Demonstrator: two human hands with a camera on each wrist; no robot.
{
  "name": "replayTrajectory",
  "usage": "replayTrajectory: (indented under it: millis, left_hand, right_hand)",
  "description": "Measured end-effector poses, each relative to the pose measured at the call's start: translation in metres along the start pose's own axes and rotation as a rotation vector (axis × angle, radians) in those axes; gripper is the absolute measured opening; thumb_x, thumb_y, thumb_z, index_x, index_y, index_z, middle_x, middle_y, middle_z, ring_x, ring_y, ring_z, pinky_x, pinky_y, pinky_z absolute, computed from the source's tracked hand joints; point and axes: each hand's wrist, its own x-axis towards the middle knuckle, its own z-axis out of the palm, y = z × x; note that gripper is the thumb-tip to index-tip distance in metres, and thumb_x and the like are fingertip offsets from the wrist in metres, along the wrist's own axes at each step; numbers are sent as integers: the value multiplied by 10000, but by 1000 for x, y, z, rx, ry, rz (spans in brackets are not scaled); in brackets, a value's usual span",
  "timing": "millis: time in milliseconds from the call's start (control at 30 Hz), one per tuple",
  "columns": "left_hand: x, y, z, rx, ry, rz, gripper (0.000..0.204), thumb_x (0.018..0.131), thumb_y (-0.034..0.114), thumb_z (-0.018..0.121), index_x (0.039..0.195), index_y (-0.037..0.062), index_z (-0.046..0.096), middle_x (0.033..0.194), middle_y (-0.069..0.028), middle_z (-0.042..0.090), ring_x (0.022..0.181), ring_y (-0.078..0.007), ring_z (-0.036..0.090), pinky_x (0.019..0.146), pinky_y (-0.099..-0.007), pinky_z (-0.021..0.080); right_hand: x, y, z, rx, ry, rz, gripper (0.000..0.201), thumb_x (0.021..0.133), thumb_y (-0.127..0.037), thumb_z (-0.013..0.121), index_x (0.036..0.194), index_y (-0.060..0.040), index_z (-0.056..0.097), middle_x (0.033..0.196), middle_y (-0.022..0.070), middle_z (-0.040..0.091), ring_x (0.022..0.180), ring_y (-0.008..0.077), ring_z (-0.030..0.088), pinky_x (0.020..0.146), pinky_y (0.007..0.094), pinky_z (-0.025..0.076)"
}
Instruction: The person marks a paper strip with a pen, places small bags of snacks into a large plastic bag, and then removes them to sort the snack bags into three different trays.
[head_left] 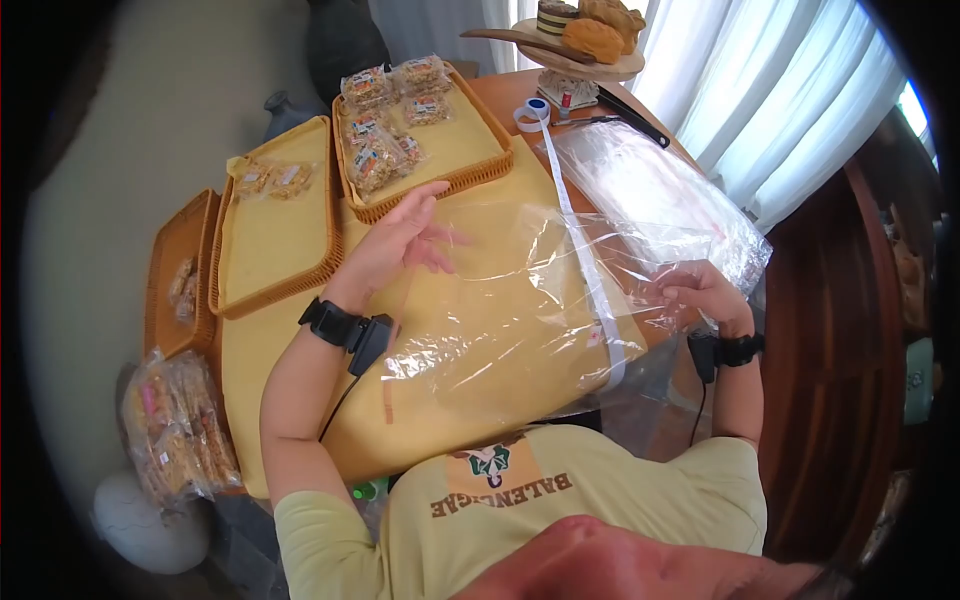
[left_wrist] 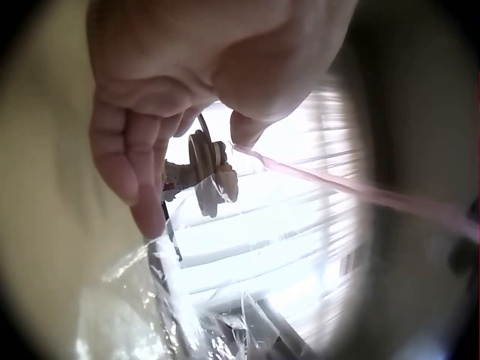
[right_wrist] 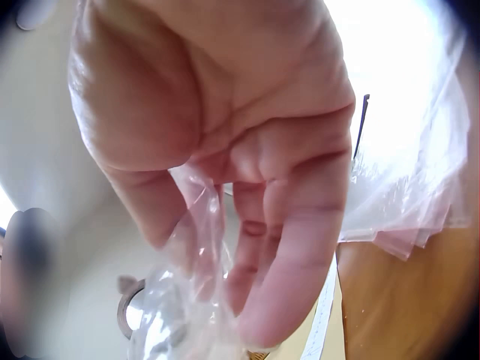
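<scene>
A large clear plastic bag (head_left: 480, 300) spreads above the yellow-covered table. My right hand (head_left: 700, 288) grips its gathered edge; in the right wrist view the crumpled plastic (right_wrist: 199, 247) passes between thumb and fingers. My left hand (head_left: 405, 240) is at the bag's far left side, its fingers spread and slightly blurred. In the left wrist view, a thin pink strip (left_wrist: 322, 178) runs from the thumb tip off to the right, and the fingertips are right at the clear plastic (left_wrist: 127, 300).
A stack of clear bags (head_left: 650, 190) lies at the right, with a tape roll (head_left: 536, 108) and a white measuring tape (head_left: 590, 270) nearby. Wicker trays (head_left: 330, 275) at the left hold packaged snacks (head_left: 372, 165). More bagged snacks (head_left: 180, 430) sit at the left edge. A wooden stand (head_left: 610, 62) bears bread.
</scene>
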Motion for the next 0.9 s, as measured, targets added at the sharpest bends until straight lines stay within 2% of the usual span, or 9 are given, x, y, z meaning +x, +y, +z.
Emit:
replayTrajectory:
  millis: [200,300,433,500,567,667,800,867,900]
  left_hand:
    - [-9,10,4,-232,-41,195,441,906,217,399,1291,72,239,979,-160,575,736,-202,613,689,-300,497]
    - [-12,12,8,-147,80,258,450,880,172,454,1276,54,274,990,-133,563,803,-197,603,745,-315,496]
    - [-15,12,7,61,213,233,245,856,108,487,1081,16,453,898,-92,578,806,-172,593,737,-296,494]
    - [-17,13,5,144,241,245,172,860,113,482,993,4,500,864,-86,583,776,-168,596,712,-283,499]
    - [-22,21,-3,276,270,244,122,865,116,476,869,2,518,812,-77,584,716,-152,596,630,-254,501]
    - [-21,28,-24,278,318,236,131,872,126,463,852,6,511,794,-76,583,674,-132,590,551,-229,482]
    - [-19,29,-37,346,334,167,132,875,134,455,901,16,507,814,-66,585,657,-109,581,554,-216,461]
    - [-26,31,-31,384,532,292,186,870,134,459,1014,21,491,941,-73,570,780,-131,580,679,-244,457]
    - [-31,34,-25,384,528,289,186,870,134,459,1014,21,491,941,-73,570,780,-131,580,679,-244,457]
  right_hand:
    - [15,15,5,140,128,-17,299,870,-251,476,1010,6,536,815,64,611,687,100,586,597,228,492]
    - [24,14,8,265,190,102,279,876,-249,463,966,1,550,792,54,608,667,90,578,594,233,489]
    - [37,5,12,210,303,12,280,883,-260,451,887,-7,572,709,24,585,604,72,549,567,227,481]
    - [44,9,6,66,409,-11,288,874,-268,473,842,-11,601,627,-30,547,553,23,472,509,168,381]
    - [45,3,9,67,428,-19,293,871,-267,483,801,-4,593,555,-29,516,476,27,446,457,166,360]
    - [48,-2,17,-30,352,21,301,876,-255,475,740,-2,568,482,-19,470,389,38,415,397,173,330]
    - [56,1,24,-118,407,37,308,890,-249,442,713,-17,539,423,-19,413,332,47,385,355,178,308]
    - [58,6,21,-126,435,35,303,894,-245,432,718,-20,535,415,-22,404,332,46,383,355,177,309]
    - [59,11,18,-125,431,19,291,896,-244,426,755,-20,545,433,-24,414,345,43,389,359,174,312]
